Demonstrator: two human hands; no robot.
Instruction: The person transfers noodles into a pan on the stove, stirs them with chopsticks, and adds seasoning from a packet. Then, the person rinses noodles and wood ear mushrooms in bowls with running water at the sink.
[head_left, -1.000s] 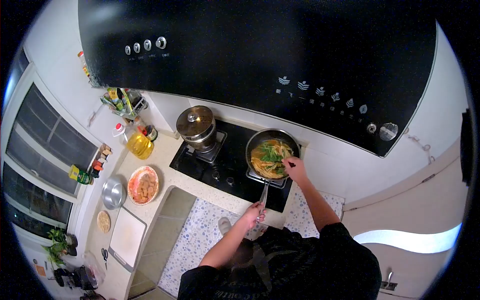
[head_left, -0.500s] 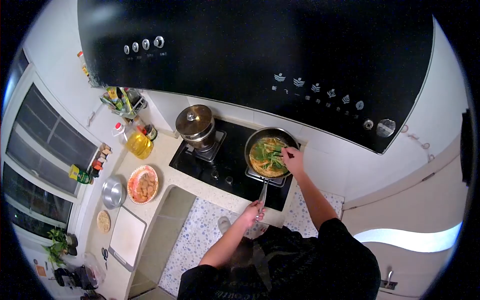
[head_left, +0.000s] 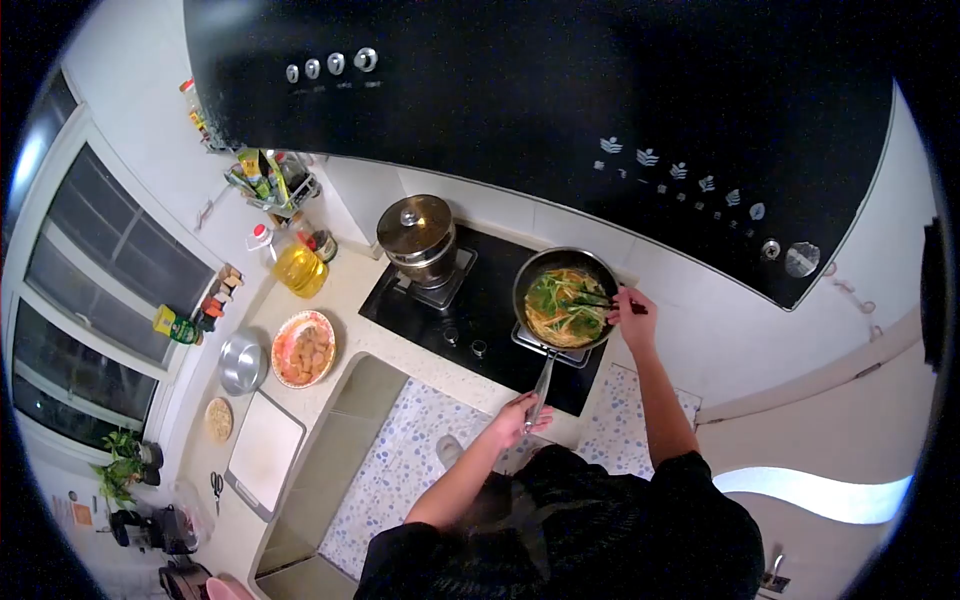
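A dark frying pan [head_left: 523, 290] sits on the right burner, filled with noodles and green leafy vegetables [head_left: 565, 303]. Its metal handle [head_left: 545, 378] points toward my body. My left hand [head_left: 517, 418] is at the end of that handle, the thumb side against it and some fingertips showing past it. At the pan's right rim, my right hand [head_left: 634, 318] is closed around dark chopsticks [head_left: 597, 300], whose tips reach into the food.
A lidded steel pot [head_left: 418, 240] stands on the left burner. Left along the counter are an oil bottle [head_left: 300, 270], a patterned bowl of meat pieces [head_left: 303, 348], a metal bowl [head_left: 242, 362], a cutting board [head_left: 265, 452] and scissors [head_left: 216, 490]. A black range hood [head_left: 520, 110] hangs above.
The whole view has shifted, so the scene sits further right. My right hand has drawn back toward the pan's right rim, uncovering more food. My left hand's fingers look looser on the handle.
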